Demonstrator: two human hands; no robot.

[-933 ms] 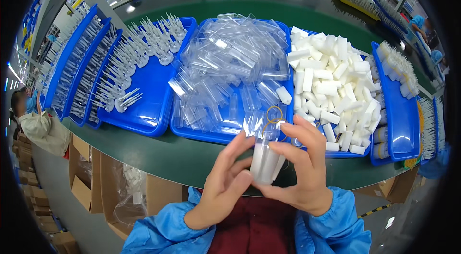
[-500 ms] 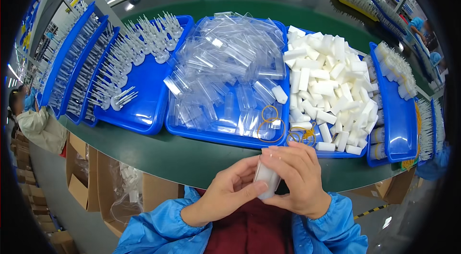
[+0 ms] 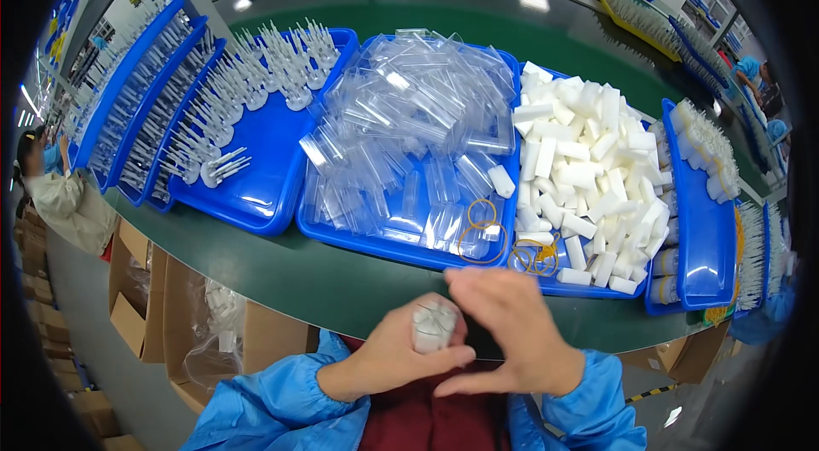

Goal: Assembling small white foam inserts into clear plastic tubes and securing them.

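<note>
Head view, lower centre: left hand [image 3: 388, 359] curled round a small white bundle [image 3: 434, 325], fingers closed under and beside it, thumb laid across the front; bundle stood upright, top end showing above the fist, held close to the chest, likely so both hands can work on it. Contents of bundle too blurred to tell.

Lower centre, just right of it: right hand [image 3: 510, 327], fingers together and slightly bent, palm turned toward the bundle, cupped over its right side. Touching or just clear of it: cannot tell, hand blurred.

Bottom edge: blue sleeves [image 3: 256, 404], dark red front between them.

Middle band: green table [image 3: 324, 280], curved front edge, trays set in a row within arm's reach.

Centre: blue tray [image 3: 401, 250] heaped with clear plastic sleeves [image 3: 409, 127].

Front rim of that tray, right of centre: yellow rubber bands [image 3: 479, 229], loose, lying nearest the hands, presumably for quick picking.

Right of centre: second blue tray piled with white foam blocks [image 3: 589, 169].

Far right: narrow blue tray [image 3: 699, 255], white stub pieces at its upper end.

Left of centre: blue tray [image 3: 247, 195] with white stemmed parts [image 3: 256, 84] crowded toward its far side, near half bare.

Upper left: further long blue trays of thin white parts, side by side.

Left edge: another person [image 3: 51, 186], seated, pale top.

Lower left, under table: cardboard boxes [image 3: 136, 306], clear bag in one.
</note>
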